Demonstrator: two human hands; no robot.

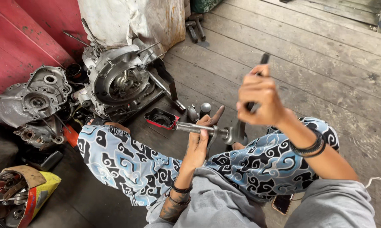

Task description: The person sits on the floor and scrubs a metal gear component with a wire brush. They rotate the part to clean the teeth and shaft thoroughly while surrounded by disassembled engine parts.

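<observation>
Left hand [199,141] closed round a steel shaft [190,128], right hand [258,99] clenched on a dark wrench handle [253,95], above patterned knees.

two grey engine cases [114,78] [34,99] lie on the plank floor [317,63] by a red wall [26,38].
</observation>
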